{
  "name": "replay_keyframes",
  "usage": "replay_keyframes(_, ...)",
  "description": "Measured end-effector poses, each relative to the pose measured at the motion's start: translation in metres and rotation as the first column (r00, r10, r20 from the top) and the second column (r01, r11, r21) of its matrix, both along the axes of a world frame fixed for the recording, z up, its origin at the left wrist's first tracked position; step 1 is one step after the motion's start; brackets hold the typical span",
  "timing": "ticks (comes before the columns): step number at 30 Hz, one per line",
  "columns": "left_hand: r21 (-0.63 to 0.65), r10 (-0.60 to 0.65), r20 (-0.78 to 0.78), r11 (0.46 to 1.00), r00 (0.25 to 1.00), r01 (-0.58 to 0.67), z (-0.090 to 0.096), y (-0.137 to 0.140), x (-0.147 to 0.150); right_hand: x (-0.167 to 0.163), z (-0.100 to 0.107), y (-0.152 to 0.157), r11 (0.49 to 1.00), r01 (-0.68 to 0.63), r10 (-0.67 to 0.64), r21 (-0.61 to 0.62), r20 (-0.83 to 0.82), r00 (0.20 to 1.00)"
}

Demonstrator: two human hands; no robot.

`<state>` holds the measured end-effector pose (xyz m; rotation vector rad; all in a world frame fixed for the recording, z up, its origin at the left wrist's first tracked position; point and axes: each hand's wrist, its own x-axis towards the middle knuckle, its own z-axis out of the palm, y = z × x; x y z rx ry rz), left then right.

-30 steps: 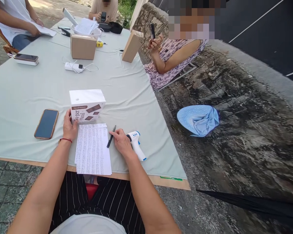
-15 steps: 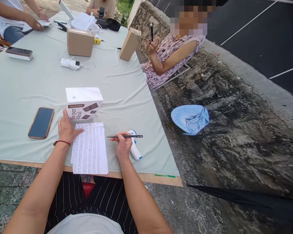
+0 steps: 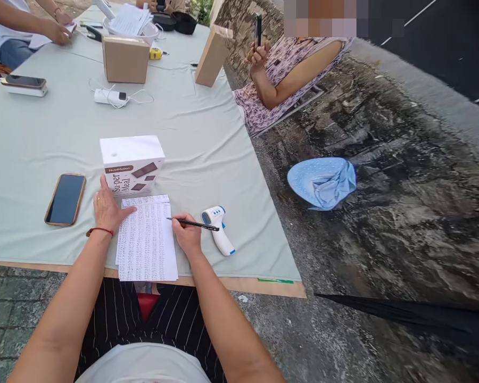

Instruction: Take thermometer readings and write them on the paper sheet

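Note:
A stack of handwritten paper sheets lies at the table's front edge, covered in dense writing. My left hand rests open on the left side, its thumb on the sheets and its fingers reaching beside a white box printed "Super Meal". In my right hand is a black pen, pinched between the fingers, its tip over the upper right edge of the paper. Just right of that hand lies a white and blue infrared thermometer. A smartphone in a brown case lies left of my left hand.
Farther back on the cloth-covered table stand two cardboard boxes, a white device with a cable and a phone on a white block. One person sits at the right holding a phone. A blue hat lies on the ground.
My right hand has moved left with the pen, from beside the thermometer to the paper's edge, uncovering the thermometer. My left hand stays on the paper. The whole view has shifted slightly.

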<state>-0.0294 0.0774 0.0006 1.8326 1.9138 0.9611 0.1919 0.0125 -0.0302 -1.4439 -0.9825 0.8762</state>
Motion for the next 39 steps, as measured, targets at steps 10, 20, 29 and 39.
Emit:
replay_keyframes(10,0.001,0.001,-0.008,1.000,1.000,-0.001,-0.0026,0.0002,-0.0009,-0.0009,0.0013,0.0010,0.999,-0.046,0.046,-0.008,0.068,0.997)
replay_keyframes(20,-0.001,-0.006,-0.014,1.000,1.000,0.006,0.0015,-0.0005,-0.0011,-0.0017,0.0027,0.0007,0.997,-0.069,0.071,-0.027,0.092,0.993)
replay_keyframes(29,0.005,-0.005,0.008,1.000,1.000,0.005,0.0002,0.0000,-0.0019,-0.0013,-0.0001,0.0014,0.997,-0.067,0.070,-0.037,0.096,0.993)
replay_keyframes(39,-0.005,-0.002,0.011,1.000,1.000,0.002,-0.0015,0.0003,-0.0027,-0.0009,0.0011,0.0013,0.997,-0.068,0.072,-0.039,0.113,0.991)
